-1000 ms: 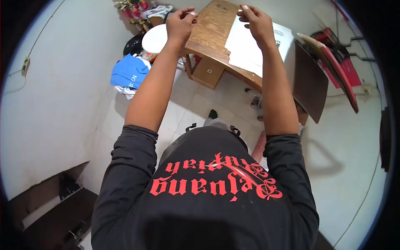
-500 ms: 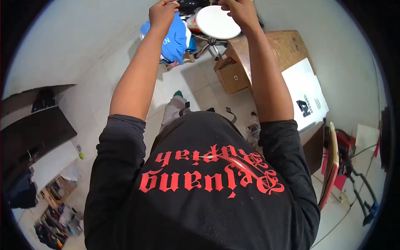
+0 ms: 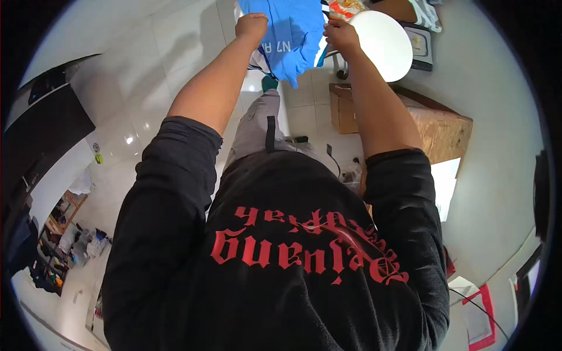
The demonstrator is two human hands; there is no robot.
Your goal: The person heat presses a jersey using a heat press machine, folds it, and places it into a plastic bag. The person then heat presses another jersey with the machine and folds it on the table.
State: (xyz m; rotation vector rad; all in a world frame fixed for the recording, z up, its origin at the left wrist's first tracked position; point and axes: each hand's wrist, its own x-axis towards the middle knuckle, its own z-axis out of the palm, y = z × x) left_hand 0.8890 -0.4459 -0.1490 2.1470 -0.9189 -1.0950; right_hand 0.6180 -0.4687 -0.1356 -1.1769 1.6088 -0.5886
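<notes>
A blue garment (image 3: 287,50) with white letters lies ahead of me near the top of the view, with white and dark cloth at its sides. My left hand (image 3: 252,28) is closed in a fist over its left side. At its right edge, beside the white stool seat, my right hand (image 3: 341,36) is closed with the fingertips pinched together. What either hand holds, if anything, I cannot make out. Whether the hands touch the garment is unclear too.
A round white stool (image 3: 380,47) stands right of the garment. Behind my right forearm are a wooden table (image 3: 442,128) and a cardboard box (image 3: 343,111). A dark cabinet (image 3: 47,140) stands at the left, with piled clothes (image 3: 79,240) below. My foot (image 3: 269,83) is close to the garment.
The view has shifted, so the blue garment and stool now sit further right, and my leg shows more. Both hands appear lower in the view, still closed, with the garment between them.
</notes>
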